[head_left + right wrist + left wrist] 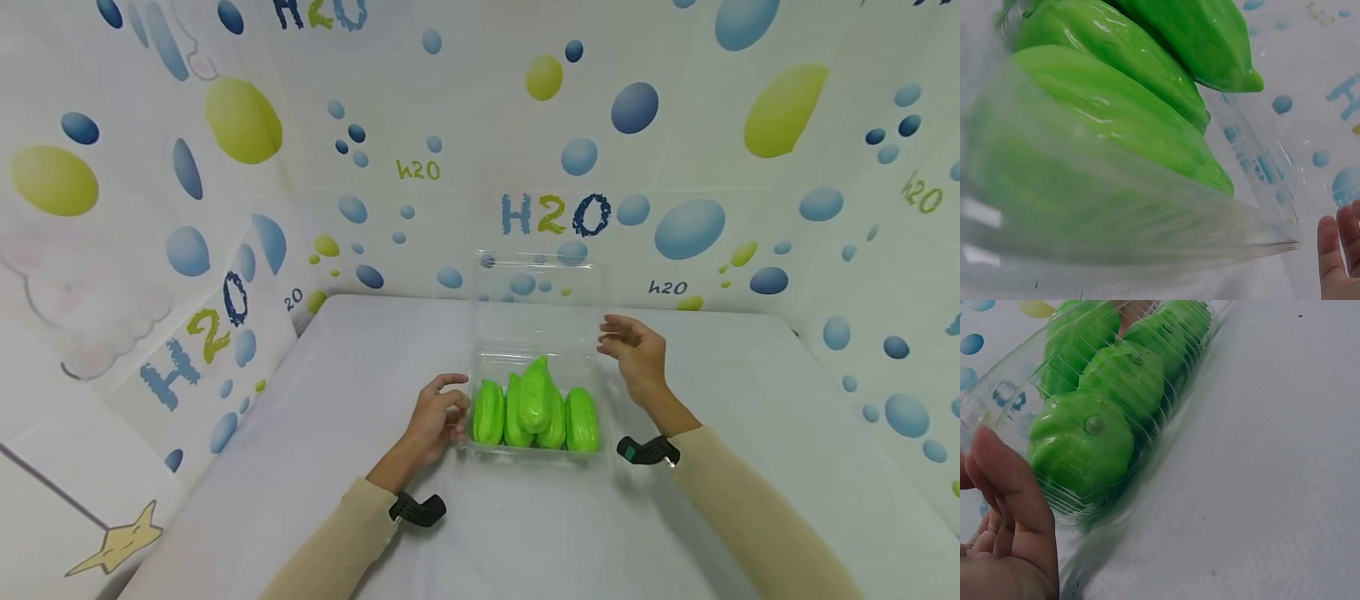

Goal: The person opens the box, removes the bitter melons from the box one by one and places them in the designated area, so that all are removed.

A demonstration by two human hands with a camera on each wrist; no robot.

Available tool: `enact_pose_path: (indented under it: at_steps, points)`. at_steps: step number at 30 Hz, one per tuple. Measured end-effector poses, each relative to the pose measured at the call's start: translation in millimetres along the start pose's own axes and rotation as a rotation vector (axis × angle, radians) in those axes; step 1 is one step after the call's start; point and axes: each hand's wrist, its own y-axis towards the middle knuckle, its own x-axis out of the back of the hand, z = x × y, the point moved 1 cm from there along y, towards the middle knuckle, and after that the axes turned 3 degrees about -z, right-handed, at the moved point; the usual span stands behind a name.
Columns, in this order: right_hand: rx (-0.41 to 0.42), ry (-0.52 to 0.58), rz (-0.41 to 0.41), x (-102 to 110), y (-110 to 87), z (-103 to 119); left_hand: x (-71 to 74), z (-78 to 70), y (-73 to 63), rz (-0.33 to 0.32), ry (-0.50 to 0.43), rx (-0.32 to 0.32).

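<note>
A clear plastic clamshell box [536, 451] stands in front of me, its transparent lid [536, 329] raised at the back. Inside are several glossy green ridged fruits with pointed tips; one fruit [535, 396] lies on top of the others, and an outer one [582, 419] stands by the right wall. My left hand [435, 419] is at the box's left wall, fingers loosely bent and fingertips right at the plastic. To the right of the lid, near the hinge, my right hand [636, 350] has its fingers relaxed and pointing at the lid's edge. Nothing shows in its grasp.
The box stands on a white-covered table [517, 533]. Behind it rises a white backdrop [465, 108] printed with blue and green drops and H2O lettering. Each wrist wears a black band, the left band [417, 509] and the right band [648, 451].
</note>
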Motion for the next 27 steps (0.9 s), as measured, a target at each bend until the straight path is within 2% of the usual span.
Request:
enact_pose_path:
  at_steps: [12,22,27]
  points:
    - [-0.128,-0.022,0.075,7.1,7.2,-14.4,1.7,-0.1,-0.8,0.035,-0.040,-0.002]
    - [-0.243,0.044,0.135,11.8,7.5,-20.0,2.2,0.4,-3.4,0.031,-0.018,-0.037]
    - [-0.288,0.036,0.155,14.0,6.5,-21.1,1.3,0.1,-3.8,0.031,-0.031,-0.040]
